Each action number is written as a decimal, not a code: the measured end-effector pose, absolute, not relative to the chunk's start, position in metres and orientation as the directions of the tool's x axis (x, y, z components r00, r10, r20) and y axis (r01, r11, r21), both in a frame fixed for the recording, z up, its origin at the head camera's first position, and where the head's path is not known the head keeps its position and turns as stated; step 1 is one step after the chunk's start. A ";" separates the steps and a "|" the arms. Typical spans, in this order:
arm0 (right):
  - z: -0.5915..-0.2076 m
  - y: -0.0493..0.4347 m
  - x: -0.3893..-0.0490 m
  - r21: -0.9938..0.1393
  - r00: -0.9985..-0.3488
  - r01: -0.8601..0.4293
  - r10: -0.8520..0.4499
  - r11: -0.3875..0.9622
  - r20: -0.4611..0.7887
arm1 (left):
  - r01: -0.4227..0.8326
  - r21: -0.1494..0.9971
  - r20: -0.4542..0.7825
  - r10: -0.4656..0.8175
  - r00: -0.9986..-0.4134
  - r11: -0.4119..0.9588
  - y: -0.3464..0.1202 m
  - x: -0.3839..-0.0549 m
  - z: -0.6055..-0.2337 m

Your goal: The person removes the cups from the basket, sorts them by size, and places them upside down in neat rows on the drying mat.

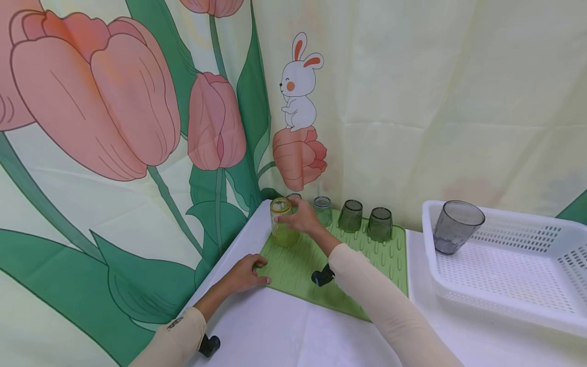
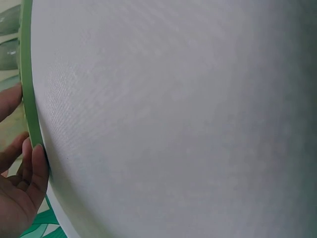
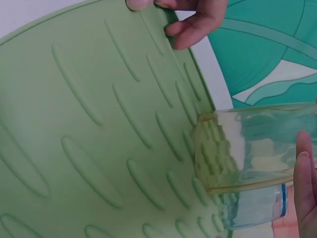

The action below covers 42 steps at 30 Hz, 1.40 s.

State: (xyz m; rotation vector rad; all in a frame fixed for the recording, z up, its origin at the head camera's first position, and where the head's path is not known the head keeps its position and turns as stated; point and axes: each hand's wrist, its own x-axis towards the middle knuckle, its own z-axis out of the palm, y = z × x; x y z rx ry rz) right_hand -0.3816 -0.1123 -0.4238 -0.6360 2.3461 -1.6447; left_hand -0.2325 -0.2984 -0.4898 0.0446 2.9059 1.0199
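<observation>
A yellow-tinted glass (image 1: 282,235) stands at the far left of the green ridged mat (image 1: 293,270). My right hand (image 1: 300,218) grips its side from the right, fingers round the upper part in the head view. In the right wrist view the yellow glass (image 3: 247,148) meets the mat along its amber rim, with fingertips (image 3: 304,173) against its wall. My left hand (image 1: 243,274) lies at the mat's near left corner, fingers loosely bent. Its thumb and fingertips touch the mat's green edge (image 2: 28,99) in the left wrist view.
Along the mat's back edge stand a bluish glass (image 1: 323,211) and two grey glasses, one dark grey glass (image 1: 351,216) among them. Another glass is partly hidden behind my right hand. A white plastic basket (image 1: 500,300) on the right holds a tilted grey glass (image 1: 458,227). Printed curtains (image 1: 390,102) hang behind.
</observation>
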 end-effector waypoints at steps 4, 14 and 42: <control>-0.423 -0.112 -0.381 -0.913 -0.892 -0.244 -0.445 0.328 0.078 | 0.007 0.632 -0.048 0.048 -0.998 0.775 -0.298 -0.232 -0.490; -0.425 -0.110 -0.379 -0.913 -0.892 -0.231 -0.448 0.336 0.061 | 0.006 0.638 -0.054 0.053 -0.997 0.770 -0.297 -0.231 -0.487; -0.427 -0.041 -0.357 -0.935 -0.900 -0.184 -0.434 0.303 0.036 | -0.036 0.603 -0.072 0.010 -0.997 0.797 -0.294 -0.233 -0.482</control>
